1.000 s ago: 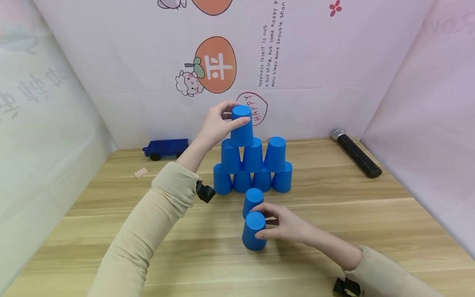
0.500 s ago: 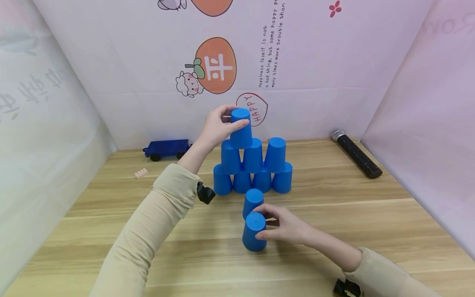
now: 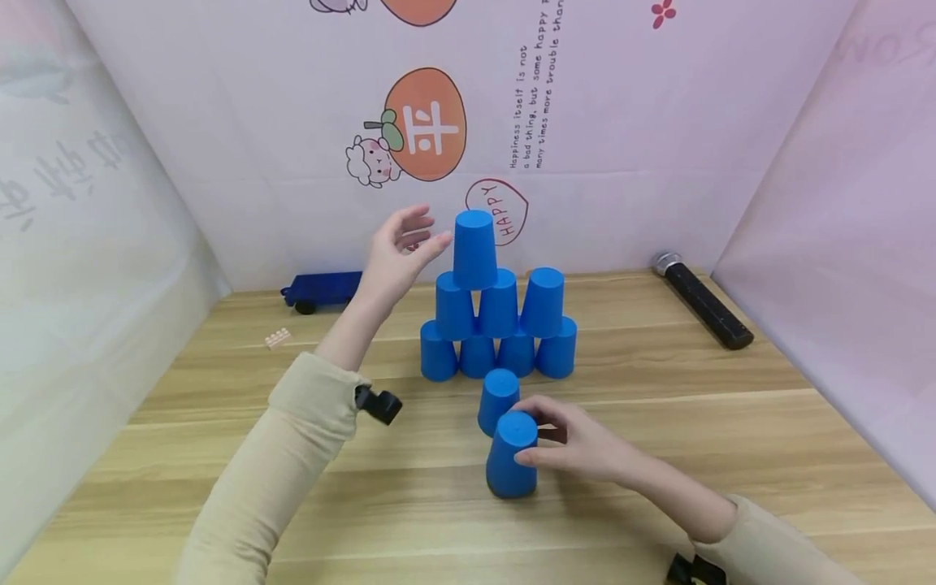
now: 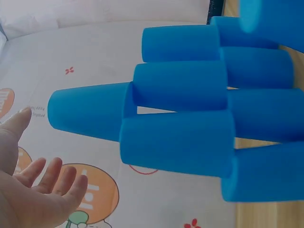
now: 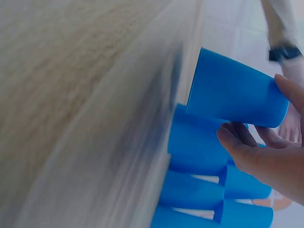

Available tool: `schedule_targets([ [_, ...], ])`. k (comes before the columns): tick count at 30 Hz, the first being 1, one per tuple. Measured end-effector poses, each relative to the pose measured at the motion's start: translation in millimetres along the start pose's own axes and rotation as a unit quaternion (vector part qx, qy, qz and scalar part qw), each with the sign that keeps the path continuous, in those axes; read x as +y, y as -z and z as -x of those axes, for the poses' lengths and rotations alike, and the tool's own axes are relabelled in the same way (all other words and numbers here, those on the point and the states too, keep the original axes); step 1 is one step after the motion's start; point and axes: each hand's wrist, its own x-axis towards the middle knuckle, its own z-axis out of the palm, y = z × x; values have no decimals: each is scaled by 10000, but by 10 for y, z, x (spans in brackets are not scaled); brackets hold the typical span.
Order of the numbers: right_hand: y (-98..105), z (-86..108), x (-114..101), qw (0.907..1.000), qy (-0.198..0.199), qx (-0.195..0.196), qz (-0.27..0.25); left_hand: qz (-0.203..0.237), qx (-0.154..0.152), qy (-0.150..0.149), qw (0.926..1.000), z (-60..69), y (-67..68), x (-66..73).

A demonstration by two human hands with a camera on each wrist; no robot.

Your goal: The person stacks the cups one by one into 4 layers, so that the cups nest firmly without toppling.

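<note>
A blue cup stands upside down on top of a stack, bridging two cups of the middle row. Just left of it, apart from it, is my left hand, fingers spread and holding nothing. The middle row has three cups, resting on a bottom row of several cups. Nearer me, my right hand grips another upside-down blue cup between thumb and fingers; it leans slightly. In the right wrist view this cup is tilted. Close behind it stands a single cup.
A black microphone with a silver head lies at the right rear of the wooden table. At the left rear are a blue toy wagon and a small pink block. Printed white cloth walls enclose the back and sides.
My left hand has let go of the top cup and moved left, leaving it on the stack. My right hand has shifted the front cup slightly right and tilted it.
</note>
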Motion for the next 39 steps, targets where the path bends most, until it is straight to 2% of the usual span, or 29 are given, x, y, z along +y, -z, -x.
schedule_targets([
  [4, 141, 129, -48, 9995, -3, 269, 179, 167, 176, -195, 9995, 239, 90, -109],
  [8, 323, 262, -101, 9963, -63, 760, 395, 326, 177, -223, 9991, 493, 97, -237],
  [14, 596, 364, -204, 9838, -291, 1650, 639, 506, -237, 192, 9983, 830, -59, -440],
  [20, 821, 357, -256, 9706, -270, 2295, 676, 579, -487, 539, 9957, 1042, -245, -565],
  [23, 917, 313, -284, 9628, -207, 2592, 734, 557, -607, 637, 9946, 1123, -322, -614],
  [29, 1117, 141, -412, 9533, -114, 2896, 853, 552, -944, 777, 9910, 1244, -489, -715],
  [36, 1312, -229, -694, 9385, 40, 3395, 629, 241, -1302, 817, 9878, 1319, -644, -736],
  [39, 1342, -419, -782, 9369, 40, 3425, 699, 198, -1398, 751, 9871, 1310, -707, -725],
])
